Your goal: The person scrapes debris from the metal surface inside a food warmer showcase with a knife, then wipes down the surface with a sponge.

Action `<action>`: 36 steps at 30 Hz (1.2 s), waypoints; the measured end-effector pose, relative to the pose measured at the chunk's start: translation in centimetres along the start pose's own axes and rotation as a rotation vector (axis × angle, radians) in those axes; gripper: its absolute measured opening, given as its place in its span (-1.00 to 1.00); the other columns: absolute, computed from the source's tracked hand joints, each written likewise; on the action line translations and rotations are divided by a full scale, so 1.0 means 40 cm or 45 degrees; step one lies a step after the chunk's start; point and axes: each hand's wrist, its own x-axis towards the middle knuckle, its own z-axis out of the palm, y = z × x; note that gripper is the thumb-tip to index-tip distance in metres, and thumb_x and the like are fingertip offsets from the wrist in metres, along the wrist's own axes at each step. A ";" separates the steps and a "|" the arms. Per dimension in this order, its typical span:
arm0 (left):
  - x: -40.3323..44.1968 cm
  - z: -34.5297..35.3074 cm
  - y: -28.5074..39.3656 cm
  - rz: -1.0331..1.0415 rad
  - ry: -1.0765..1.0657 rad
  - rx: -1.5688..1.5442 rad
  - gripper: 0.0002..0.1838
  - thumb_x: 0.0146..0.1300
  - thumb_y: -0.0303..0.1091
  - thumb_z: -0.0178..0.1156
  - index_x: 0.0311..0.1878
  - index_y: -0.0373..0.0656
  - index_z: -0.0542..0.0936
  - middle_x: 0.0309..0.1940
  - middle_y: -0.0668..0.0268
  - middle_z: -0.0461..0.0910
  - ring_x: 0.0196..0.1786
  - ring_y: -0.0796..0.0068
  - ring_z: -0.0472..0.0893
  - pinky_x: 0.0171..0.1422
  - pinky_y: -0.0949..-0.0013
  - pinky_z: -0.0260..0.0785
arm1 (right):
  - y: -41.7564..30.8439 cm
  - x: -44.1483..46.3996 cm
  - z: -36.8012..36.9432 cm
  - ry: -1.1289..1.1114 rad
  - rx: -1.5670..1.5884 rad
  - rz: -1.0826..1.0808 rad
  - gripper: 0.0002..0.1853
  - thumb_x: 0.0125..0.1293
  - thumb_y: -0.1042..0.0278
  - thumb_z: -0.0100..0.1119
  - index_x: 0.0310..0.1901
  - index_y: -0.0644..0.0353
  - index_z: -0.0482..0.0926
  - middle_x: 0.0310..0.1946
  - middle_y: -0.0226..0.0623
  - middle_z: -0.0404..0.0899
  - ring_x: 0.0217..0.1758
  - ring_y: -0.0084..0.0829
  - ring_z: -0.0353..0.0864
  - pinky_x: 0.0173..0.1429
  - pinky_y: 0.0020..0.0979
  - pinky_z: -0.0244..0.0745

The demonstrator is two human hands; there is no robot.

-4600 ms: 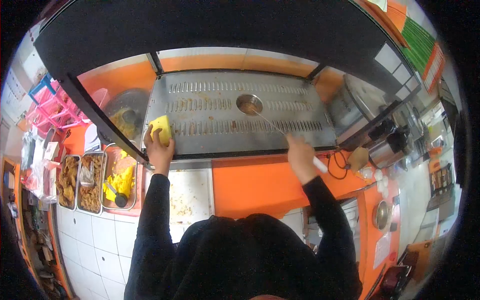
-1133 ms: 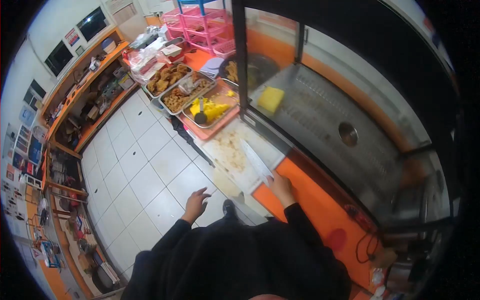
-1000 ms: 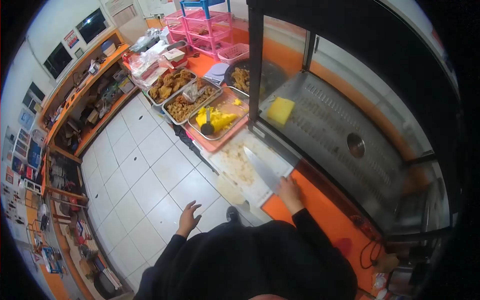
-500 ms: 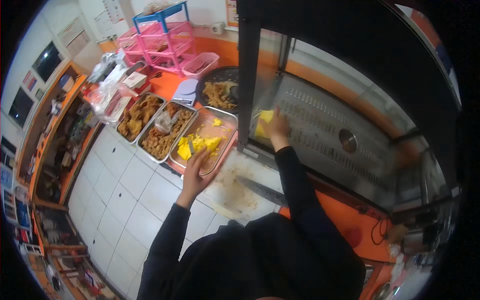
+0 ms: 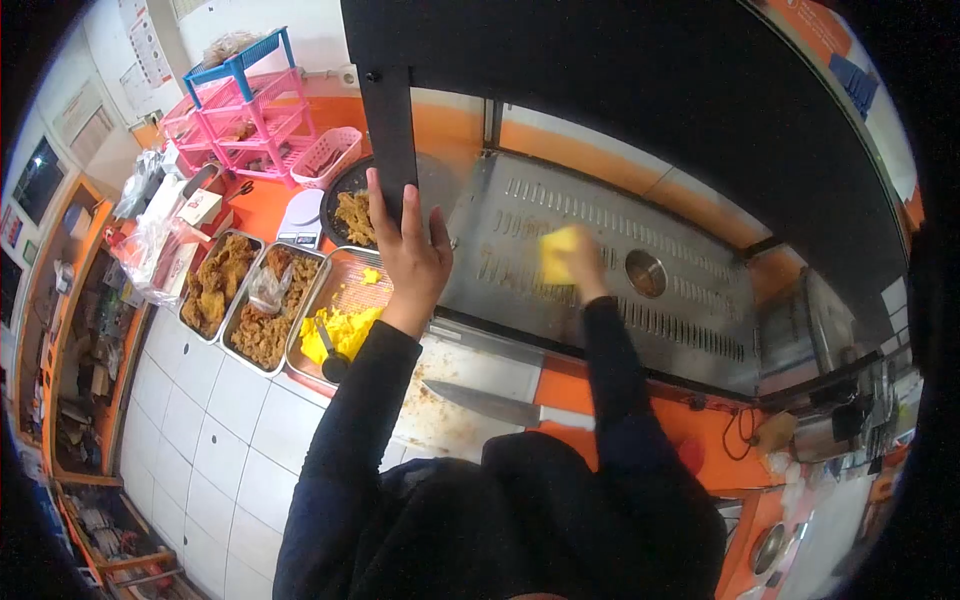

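My right hand (image 5: 587,268) is closed around a yellow cloth (image 5: 556,256). It is over the slotted metal floor (image 5: 480,318) of the black-framed display cabinet, left of a round metal piece (image 5: 646,273) in that floor. Raised with its fingers stretched apart, my left hand (image 5: 415,272) is at the lower end of the cabinet's black post (image 5: 388,130) and holds nothing. Whether it touches the post I cannot tell. Below it, a tray (image 5: 292,345) bears yellow crumbly food (image 5: 345,332) and a dark-handled tool (image 5: 333,362).
Fried pieces fill two trays (image 5: 222,343) further left. A knife (image 5: 480,402) lies on the crumb-strewn white board (image 5: 455,365) before me. Behind are a scale (image 5: 302,215), a dark pan (image 5: 335,225), a pink basket (image 5: 330,160) and a pink rack (image 5: 262,125).
My right hand has moved right with the yellow cloth, further over the cabinet floor. My left hand has lifted from the yellow food tray to the post. The view has turned right.
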 end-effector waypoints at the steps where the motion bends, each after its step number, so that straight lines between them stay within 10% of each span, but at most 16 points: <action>1: -0.003 0.000 0.001 -0.008 0.000 0.010 -0.25 0.20 -0.56 0.21 0.43 0.01 0.16 0.39 -0.33 0.06 0.35 -0.37 0.25 0.31 -0.08 0.28 | 0.036 -0.005 -0.072 0.097 -0.187 0.114 -0.54 0.04 0.35 0.38 -0.01 0.21 0.47 -0.13 -0.09 0.59 -0.06 -0.13 0.62 0.02 -0.17 0.52; 6: -0.024 0.007 -0.001 -0.084 -0.003 0.042 -0.30 0.22 -0.60 0.17 0.41 -0.01 0.18 0.38 -0.30 0.09 0.35 -0.35 0.26 0.32 -0.07 0.28 | -0.080 -0.029 -0.120 0.048 0.130 -0.127 -0.46 0.04 0.28 0.42 0.08 0.17 0.46 -0.03 -0.05 0.59 0.02 -0.07 0.61 0.07 -0.15 0.51; 8: -0.024 0.010 -0.003 -0.093 0.002 0.030 -0.30 0.22 -0.60 0.17 0.41 -0.01 0.19 0.38 -0.29 0.09 0.35 -0.34 0.27 0.32 -0.05 0.29 | -0.211 -0.120 -0.044 -0.331 0.040 -0.816 -0.40 0.03 0.30 0.44 0.14 0.14 0.44 0.04 -0.05 0.57 0.06 -0.06 0.60 0.10 -0.19 0.50; 11: -0.020 0.006 0.001 -0.069 0.003 0.102 -0.31 0.22 -0.60 0.17 0.40 -0.01 0.19 0.37 -0.27 0.11 0.34 -0.33 0.29 0.31 -0.03 0.31 | -0.141 -0.108 -0.020 -0.689 -0.127 -0.589 -0.37 0.01 0.33 0.44 0.17 0.15 0.44 0.03 -0.07 0.58 0.08 -0.10 0.60 0.13 -0.22 0.49; 14: -0.018 0.004 0.001 -0.035 -0.018 0.174 -0.25 0.22 -0.55 0.20 0.45 -0.10 0.11 0.35 -0.26 0.14 0.28 -0.32 0.35 0.27 -0.03 0.31 | 0.063 0.001 -0.091 -0.140 -0.159 -0.307 -0.39 0.00 0.32 0.45 0.14 0.13 0.45 -0.03 -0.08 0.61 0.04 -0.11 0.62 0.11 -0.22 0.49; 18: -0.017 0.005 0.001 -0.032 0.001 0.194 -0.26 0.21 -0.58 0.19 0.43 -0.08 0.14 0.34 -0.25 0.15 0.30 -0.31 0.34 0.27 -0.03 0.31 | -0.128 -0.056 -0.184 -0.352 0.161 -0.038 -0.41 0.01 0.33 0.47 0.11 0.08 0.45 -0.07 -0.25 0.61 0.06 -0.26 0.59 0.12 -0.28 0.47; 22: -0.019 0.006 0.011 -0.076 0.024 0.158 -0.30 0.21 -0.61 0.17 0.41 -0.03 0.20 0.34 -0.24 0.17 0.31 -0.31 0.32 0.29 -0.02 0.32 | -0.090 -0.165 -0.089 -0.762 -0.009 -0.510 -0.42 0.01 0.30 0.46 0.11 0.09 0.47 0.00 -0.15 0.58 0.11 -0.17 0.56 0.14 -0.24 0.44; 28: -0.016 0.002 0.003 -0.025 0.003 0.217 -0.25 0.19 -0.58 0.19 0.44 -0.10 0.13 0.29 -0.26 0.20 0.25 -0.32 0.37 0.28 -0.05 0.28 | -0.053 -0.064 -0.275 -0.117 -0.199 -0.201 -0.44 0.08 0.33 0.38 0.15 0.13 0.46 -0.02 -0.07 0.61 0.05 -0.02 0.60 0.11 -0.14 0.48; 33: -0.018 0.003 0.006 -0.034 0.000 0.216 -0.26 0.21 -0.57 0.18 0.44 -0.10 0.13 0.30 -0.27 0.20 0.25 -0.32 0.37 0.27 -0.05 0.28 | -0.135 -0.181 -0.080 -0.765 -0.065 -0.579 -0.42 0.02 0.26 0.42 0.13 0.03 0.50 0.05 -0.09 0.58 0.17 -0.08 0.53 0.18 -0.19 0.42; 36: -0.009 -0.002 0.004 -0.020 -0.001 0.199 -0.26 0.20 -0.57 0.19 0.44 -0.10 0.14 0.30 -0.27 0.20 0.26 -0.31 0.37 0.26 -0.05 0.30 | -0.047 -0.042 -0.085 -0.274 -0.478 -0.356 -0.40 0.03 0.25 0.41 0.17 -0.01 0.49 0.06 -0.10 0.58 0.13 -0.04 0.54 0.15 -0.15 0.45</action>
